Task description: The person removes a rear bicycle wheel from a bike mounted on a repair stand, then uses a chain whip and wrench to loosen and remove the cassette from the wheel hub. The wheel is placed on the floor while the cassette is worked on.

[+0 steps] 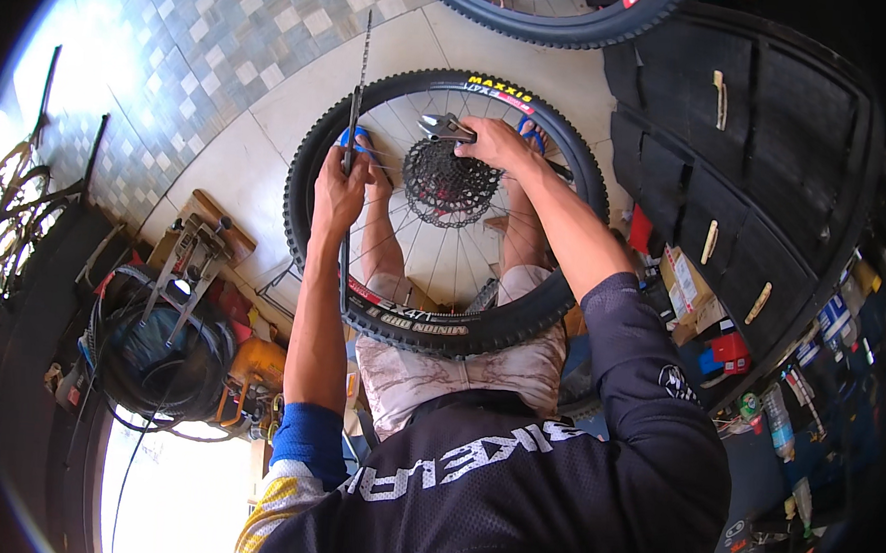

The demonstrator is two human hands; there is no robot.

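The step in hand looks like bringing two tools to the cassette (pixel 452 189), which sits at the middle of the wheel (pixel 440 342), facing the camera, with the wheel's near edge against the shorts (pixel 458 375). The left hand (pixel 339 193) is clamped on what looks like a chain whip (pixel 343 266), its chain running out beyond the fist, over the left of the tyre. The right hand (pixel 492 145) is clamped on a silver and black tool (pixel 445 128) above the cassette's far edge; whether the tool touches the cogs, I cannot tell. The next move probably calls for laying the chain on a cog and seating the tool at the hub, both grips firm and the wheel steady.

Below is a floor (pixel 400 49) of pale tiles, with patterned grey ones (pixel 240 41) farther left. A second wheel (pixel 566 28) shows at the top, black drawers (pixel 668 183) with pale handles stand at right, and coiled tyres (pixel 113 354) crowd the left near a metal stand (pixel 191 273)
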